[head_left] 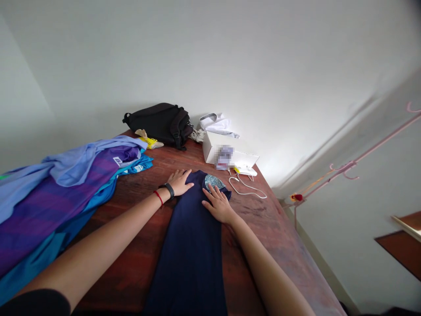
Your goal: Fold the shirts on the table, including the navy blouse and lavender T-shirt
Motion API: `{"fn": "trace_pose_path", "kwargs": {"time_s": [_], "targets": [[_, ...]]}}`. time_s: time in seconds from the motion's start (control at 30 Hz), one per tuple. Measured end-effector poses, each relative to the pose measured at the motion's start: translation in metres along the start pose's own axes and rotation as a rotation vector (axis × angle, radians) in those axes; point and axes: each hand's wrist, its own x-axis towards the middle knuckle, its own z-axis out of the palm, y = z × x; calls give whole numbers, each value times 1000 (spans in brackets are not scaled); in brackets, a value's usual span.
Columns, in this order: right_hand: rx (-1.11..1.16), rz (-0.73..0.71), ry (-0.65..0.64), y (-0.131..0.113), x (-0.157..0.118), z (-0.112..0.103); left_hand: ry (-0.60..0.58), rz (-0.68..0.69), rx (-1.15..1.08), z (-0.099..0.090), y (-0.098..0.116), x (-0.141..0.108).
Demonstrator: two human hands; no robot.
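Observation:
A dark navy garment [197, 254], folded into a long narrow strip, lies flat along the wooden table. A round light-blue patterned patch [213, 181] shows near its far end. My left hand [180, 182] rests at the garment's far left edge, fingers spread and pointing right. My right hand [217, 204] lies flat on its right side, fingertips over the lower part of the patch. Neither hand grips the cloth. The garment's near end runs out of the bottom of the view.
Blue and purple shirts [66, 188] lie heaped on the table's left side. Against the wall are a black backpack [158, 123], white cloth [217, 123] and a white box [210, 147]. A white cable [245, 193] lies at right. A pink rack [348, 164] stands beyond the table [283, 245].

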Motion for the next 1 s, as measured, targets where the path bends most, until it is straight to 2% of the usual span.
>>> {"fn": "trace_pose_path", "kwargs": {"time_s": [0.17,0.33,0.53,0.63,0.8,1.0], "targets": [[27,4,20,1,-1,1,41,130,-112,-6,-2,4],[38,-7,41,2,-1,3,109,95,-186,-10,-8,10],[11,-4,37,1,-1,2,-15,111,-271,-17,-9,13],[9,-6,33,0,-1,2,-37,102,-261,-16,-6,10],[-1,-10,45,2,-1,3,39,116,-207,-10,-3,6],[10,-11,61,3,5,3,97,171,-184,-12,-9,9]]}}
